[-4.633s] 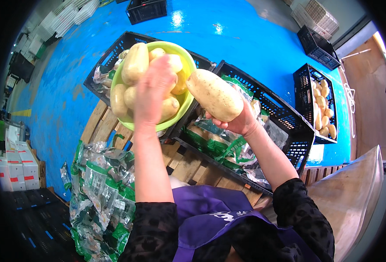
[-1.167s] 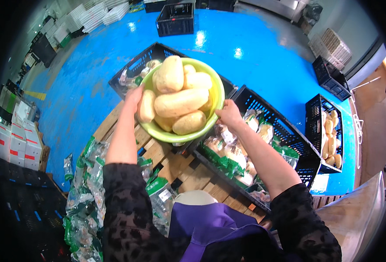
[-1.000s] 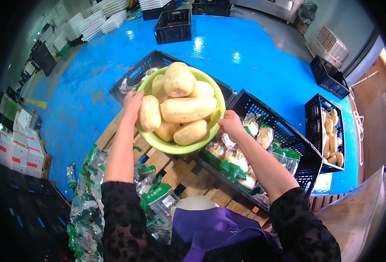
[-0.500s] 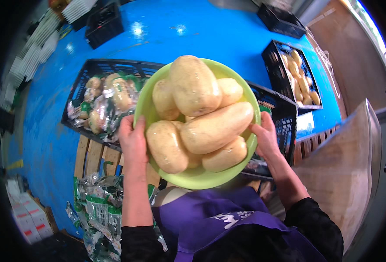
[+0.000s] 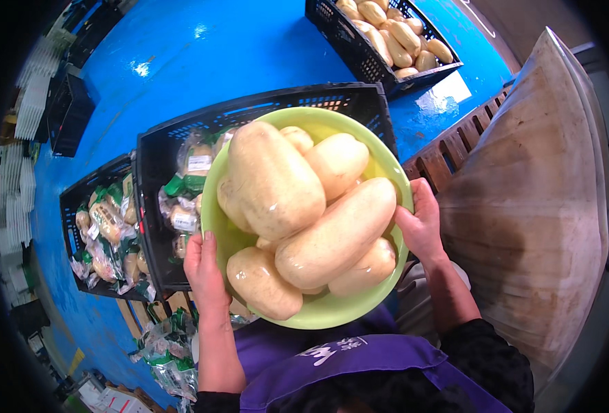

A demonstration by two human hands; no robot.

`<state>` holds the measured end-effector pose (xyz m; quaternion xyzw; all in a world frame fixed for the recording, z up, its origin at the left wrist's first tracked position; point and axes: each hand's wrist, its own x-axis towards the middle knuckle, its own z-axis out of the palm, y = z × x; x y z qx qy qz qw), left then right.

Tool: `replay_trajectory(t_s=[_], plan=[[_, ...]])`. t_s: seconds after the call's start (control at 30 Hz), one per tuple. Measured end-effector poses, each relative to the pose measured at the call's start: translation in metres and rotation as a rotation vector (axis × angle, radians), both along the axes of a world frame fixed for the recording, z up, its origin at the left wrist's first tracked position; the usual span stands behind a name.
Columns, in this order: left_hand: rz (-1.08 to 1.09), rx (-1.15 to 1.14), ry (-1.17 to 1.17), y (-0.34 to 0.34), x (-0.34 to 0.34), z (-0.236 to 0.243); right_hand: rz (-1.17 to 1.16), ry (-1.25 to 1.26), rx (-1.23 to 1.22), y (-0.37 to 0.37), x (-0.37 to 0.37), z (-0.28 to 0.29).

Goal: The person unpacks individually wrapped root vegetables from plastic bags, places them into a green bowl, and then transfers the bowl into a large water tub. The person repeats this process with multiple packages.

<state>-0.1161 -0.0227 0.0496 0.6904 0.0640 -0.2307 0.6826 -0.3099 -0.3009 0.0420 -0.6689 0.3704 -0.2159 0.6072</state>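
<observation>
A lime-green plastic basin (image 5: 225,224) heaped with large pale potatoes (image 5: 277,179) is held up in front of my purple apron (image 5: 387,351). My left hand (image 5: 208,272) grips the basin's left rim, thumb upward. My right hand (image 5: 421,220) holds the right rim, its thumb over the edge. Behind the basin, and partly hidden by it, is a black crate (image 5: 146,206) of plastic-bagged vegetables (image 5: 184,220). A second crate (image 5: 77,189) of similar bags (image 5: 108,227) stands to its left.
A crate of loose potatoes (image 5: 397,41) stands on the blue floor (image 5: 208,69) beyond. A slatted pallet (image 5: 456,151) and a large stained translucent sheet (image 5: 525,227) are on the right. Crumpled bags (image 5: 170,358) lie lower left; more crates (image 5: 74,113) and white stacks (image 5: 29,110) line the far left.
Earlier my right hand held one potato; since then both hands have taken the basin, lifting it off the crates toward me. The view has swung rightward, toward the sheet.
</observation>
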Motion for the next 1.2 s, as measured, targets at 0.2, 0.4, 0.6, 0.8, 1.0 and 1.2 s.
replay_trajectory(t_s=[0.2,0.4,0.6,0.8,1.0,1.2], plan=[[-0.087,0.166,-0.015,-0.036,-0.018,0.013,0.044,0.049,0.016,-0.038,-0.018,-0.031],[-0.006,0.265,0.011,-0.036,-0.027,0.013,0.047,0.018,0.074,-0.042,-0.026,-0.035],[0.045,0.498,-0.123,-0.044,-0.043,0.027,0.042,-0.003,0.028,-0.041,-0.041,-0.031],[0.146,0.521,-0.147,-0.037,-0.073,0.041,-0.013,0.097,0.116,-0.027,-0.053,0.019],[0.168,0.503,-0.078,-0.044,-0.095,0.12,0.019,0.159,0.144,-0.026,-0.082,0.095],[-0.03,0.72,-0.184,-0.054,-0.081,0.251,-0.015,0.043,0.238,-0.047,-0.089,0.206]])
